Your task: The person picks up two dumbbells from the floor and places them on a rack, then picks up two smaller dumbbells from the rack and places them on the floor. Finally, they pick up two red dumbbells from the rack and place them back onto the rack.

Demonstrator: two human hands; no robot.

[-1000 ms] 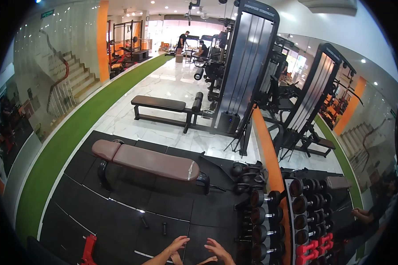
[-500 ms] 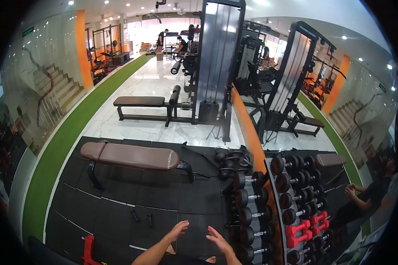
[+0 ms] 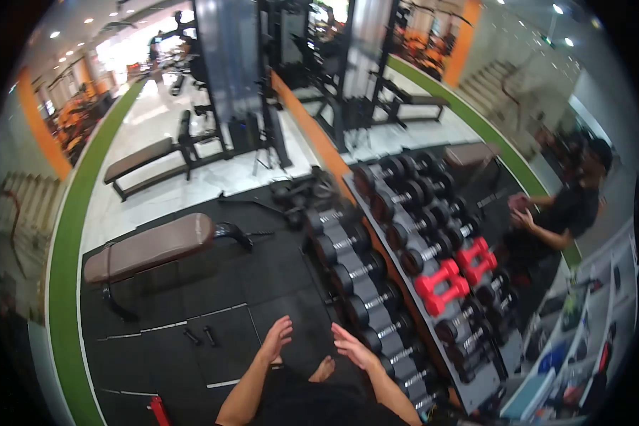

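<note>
My left hand [image 3: 275, 339] is held out in front of me over the black mat floor, fingers stretched and nothing in them. Facing it across a gap, my right hand [image 3: 353, 346] is also open and free of any object. It is nearest to the rack of black dumbbells [image 3: 357, 270], overlapping its near side in this view. My bare foot [image 3: 324, 369] shows on the mat below and between the hands. Two small dumbbells [image 3: 201, 336] lie on the mat to the left of my left hand.
A brown padded bench [image 3: 153, 245] stands on the mat to the left. Along the right runs a mirror, reflecting the dumbbells, a red pair [image 3: 441, 287] and a person [image 3: 561, 213]. Shelves [image 3: 575, 355] with assorted items are at the lower right. A cable machine [image 3: 231, 71] stands ahead.
My view has turned right and tilted, so the bench and machine shift left and the shelves come into sight. Both hands stay open and raised, with more of my forearms showing.
</note>
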